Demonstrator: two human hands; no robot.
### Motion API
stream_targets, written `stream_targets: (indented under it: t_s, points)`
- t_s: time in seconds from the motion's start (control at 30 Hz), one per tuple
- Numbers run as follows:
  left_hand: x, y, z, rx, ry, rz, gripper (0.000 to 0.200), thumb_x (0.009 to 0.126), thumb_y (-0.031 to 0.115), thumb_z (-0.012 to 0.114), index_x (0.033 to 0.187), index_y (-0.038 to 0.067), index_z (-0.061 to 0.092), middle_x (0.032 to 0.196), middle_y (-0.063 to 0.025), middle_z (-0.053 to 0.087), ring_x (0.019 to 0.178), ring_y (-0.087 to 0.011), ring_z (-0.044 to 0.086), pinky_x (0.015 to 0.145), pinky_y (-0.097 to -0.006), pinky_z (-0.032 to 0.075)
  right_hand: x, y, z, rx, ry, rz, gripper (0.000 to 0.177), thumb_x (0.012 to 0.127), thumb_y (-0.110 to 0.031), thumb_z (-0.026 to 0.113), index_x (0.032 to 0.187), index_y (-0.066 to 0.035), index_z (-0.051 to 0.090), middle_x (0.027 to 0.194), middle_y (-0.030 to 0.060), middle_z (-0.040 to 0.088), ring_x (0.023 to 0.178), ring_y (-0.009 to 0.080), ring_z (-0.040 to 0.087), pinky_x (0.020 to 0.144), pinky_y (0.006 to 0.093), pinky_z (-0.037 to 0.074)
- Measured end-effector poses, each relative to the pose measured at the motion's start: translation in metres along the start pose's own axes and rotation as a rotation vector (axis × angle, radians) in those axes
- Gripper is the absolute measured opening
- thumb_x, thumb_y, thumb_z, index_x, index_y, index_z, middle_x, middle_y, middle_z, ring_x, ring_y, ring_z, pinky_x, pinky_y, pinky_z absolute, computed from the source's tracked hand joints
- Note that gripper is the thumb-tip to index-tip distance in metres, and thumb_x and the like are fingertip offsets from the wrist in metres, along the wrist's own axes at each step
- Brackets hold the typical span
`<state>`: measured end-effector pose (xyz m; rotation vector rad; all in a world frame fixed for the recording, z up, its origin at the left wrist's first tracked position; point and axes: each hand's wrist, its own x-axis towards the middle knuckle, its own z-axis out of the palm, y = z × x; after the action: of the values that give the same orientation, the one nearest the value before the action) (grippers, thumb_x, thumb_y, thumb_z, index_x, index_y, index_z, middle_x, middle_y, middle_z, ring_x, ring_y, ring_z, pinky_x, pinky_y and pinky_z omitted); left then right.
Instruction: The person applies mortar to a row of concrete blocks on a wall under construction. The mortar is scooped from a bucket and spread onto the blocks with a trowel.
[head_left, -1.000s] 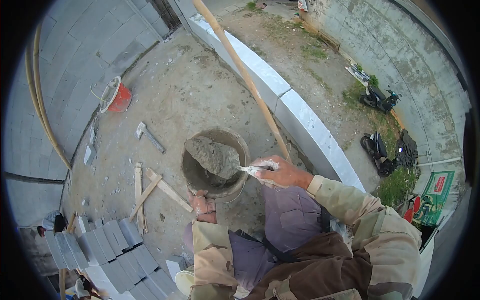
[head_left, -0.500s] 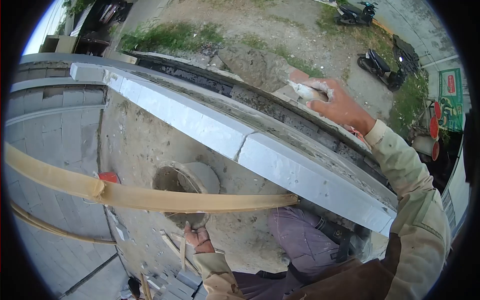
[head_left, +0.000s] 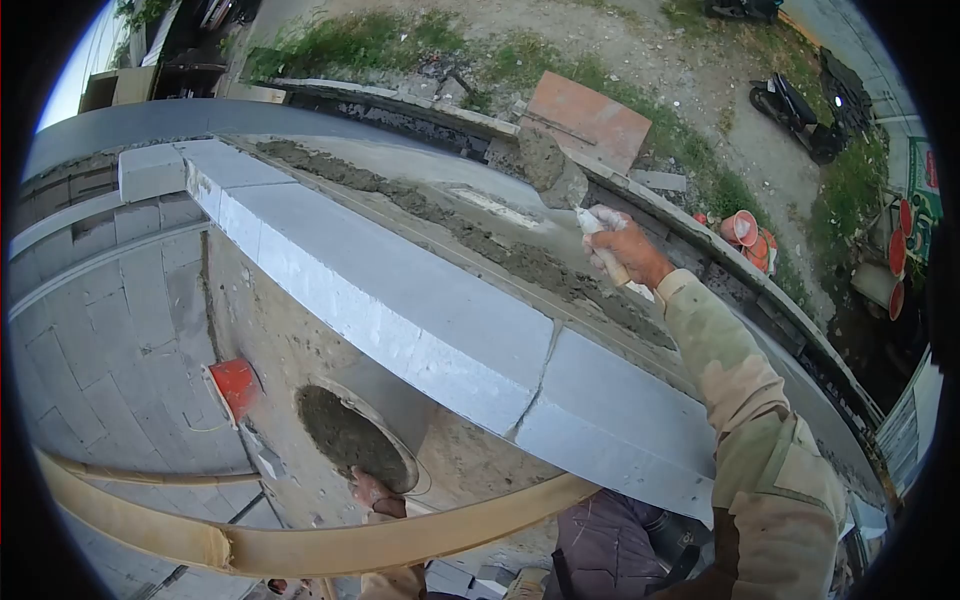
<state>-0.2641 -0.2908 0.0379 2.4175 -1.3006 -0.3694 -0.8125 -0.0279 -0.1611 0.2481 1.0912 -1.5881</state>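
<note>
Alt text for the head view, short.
The right hand holds a mortar-loaded trowel over the mortar bed on top of a grey block wall. Below, the left hand holds the rim of a mortar bucket; a bamboo pole crosses in front.

Soft, even daylight with faint shadows; strong fisheye bending, black vignette at the corners, focus fairly sharp.

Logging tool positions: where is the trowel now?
Head view, upper centre-right: the trowel, loaded with mortar, is in the right hand over the wall top's far edge, beside the mortar strip, well above the bucket the left hand grips.
</note>
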Motion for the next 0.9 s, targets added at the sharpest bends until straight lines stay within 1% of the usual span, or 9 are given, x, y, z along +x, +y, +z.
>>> stream_targets:
  t_s: [0.23, 0.4, 0.47, 0.53, 0.6, 0.7, 0.73, 0.77, 0.9]
  points:
    - [-0.020, 0.013, -0.007, 0.030, -0.004, 0.056, 0.075, 0.102, 0.056, 0.050, 0.139, -0.009, 0.050, 0.129, -0.0274, 0.061, 0.110, -0.0386, 0.064, 0.093, -0.0447, 0.053, 0.060, 0.020, -0.022, 0.136, 0.295, -0.137, 0.030, 0.091, -0.018, 0.059, 0.120, -0.007, 0.058, 0.080, 0.0074, 0.060, 0.053, 0.0164, 0.054, 0.047, 0.0318, 0.046]
    - [-0.019, -0.001, 0.001, 0.179, 0.124, 0.157, 0.067, 0.106, 0.050, 0.045, 0.138, -0.007, 0.052, 0.127, -0.0275, 0.062, 0.108, -0.0390, 0.063, 0.093, -0.0439, 0.051, 0.076, 0.011, -0.020, -0.268, 0.716, -0.551, 0.043, 0.089, -0.014, 0.065, 0.129, -0.003, 0.055, 0.087, 0.0105, 0.065, 0.062, 0.0184, 0.063, 0.053, 0.0352, 0.053]
    - [-0.019, -0.001, 0.001, 0.175, 0.141, 0.151, 0.065, 0.106, 0.049, 0.044, 0.137, -0.008, 0.053, 0.126, -0.0279, 0.062, 0.107, -0.0384, 0.063, 0.093, -0.0445, 0.050, 0.074, 0.022, 0.010, -0.655, 0.812, -0.539, 0.048, 0.087, -0.015, 0.067, 0.130, 0.000, 0.054, 0.094, 0.0196, 0.069, 0.071, 0.0281, 0.069, 0.062, 0.0396, 0.056]
    - [-0.020, 0.000, -0.001, 0.120, 0.106, 0.163, 0.065, 0.107, 0.049, 0.043, 0.137, -0.008, 0.053, 0.126, -0.0279, 0.062, 0.107, -0.0385, 0.063, 0.093, -0.0449, 0.050, 0.068, 0.050, 0.038, -1.124, 0.615, -0.627, 0.049, 0.085, -0.013, 0.066, 0.130, 0.001, 0.053, 0.098, 0.0284, 0.069, 0.084, 0.0419, 0.070, 0.075, 0.0468, 0.056]
    - [-0.018, 0.000, 0.000, 0.048, 0.067, 0.182, 0.064, 0.107, 0.048, 0.043, 0.137, -0.008, 0.053, 0.126, -0.0278, 0.062, 0.108, -0.0385, 0.063, 0.094, -0.0452, 0.050, 0.057, 0.044, 0.061, -1.444, 0.095, -0.640, 0.048, 0.085, -0.013, 0.063, 0.130, 0.002, 0.053, 0.101, 0.0317, 0.067, 0.097, 0.0518, 0.064, 0.086, 0.0532, 0.052]
    - [-0.014, 0.012, -0.006, 0.147, 0.013, 0.160, 0.067, 0.105, 0.052, 0.046, 0.137, -0.007, 0.053, 0.128, -0.0266, 0.062, 0.110, -0.0376, 0.063, 0.097, -0.0445, 0.051, 0.055, -0.002, 0.097, -1.199, 0.405, -0.460, 0.050, 0.085, -0.014, 0.062, 0.131, 0.001, 0.053, 0.104, 0.0306, 0.067, 0.101, 0.0505, 0.063, 0.089, 0.0552, 0.050]
    - [-0.023, 0.028, -0.005, -0.114, -0.132, -0.056, 0.073, 0.102, 0.056, 0.048, 0.137, -0.008, 0.053, 0.129, -0.0260, 0.062, 0.111, -0.0370, 0.063, 0.098, -0.0442, 0.051, 0.060, -0.019, 0.096, -1.151, 0.498, -0.437, 0.050, 0.084, -0.015, 0.062, 0.129, 0.005, 0.055, 0.105, 0.0303, 0.067, 0.100, 0.0487, 0.065, 0.090, 0.0542, 0.050]
    - [-0.027, 0.040, -0.004, -0.361, -0.278, -0.274, 0.078, 0.100, 0.060, 0.051, 0.136, -0.009, 0.053, 0.130, -0.0253, 0.062, 0.112, -0.0364, 0.063, 0.099, -0.0440, 0.051, 0.072, -0.029, 0.088, -1.140, 0.515, -0.444, 0.050, 0.084, -0.015, 0.062, 0.129, 0.005, 0.055, 0.105, 0.0303, 0.067, 0.100, 0.0487, 0.065, 0.090, 0.0542, 0.050]
    - [-0.035, 0.046, 0.003, 0.080, -0.035, -0.278, 0.099, 0.091, 0.079, 0.045, 0.126, -0.012, 0.062, 0.119, -0.0231, 0.069, 0.107, -0.0381, 0.066, 0.095, -0.0442, 0.054, 0.157, -0.003, 0.051, -1.377, 0.293, -0.200, 0.032, 0.082, -0.012, 0.059, 0.103, 0.010, 0.069, 0.102, 0.0306, 0.070, 0.098, 0.0455, 0.068, 0.085, 0.0503, 0.054]
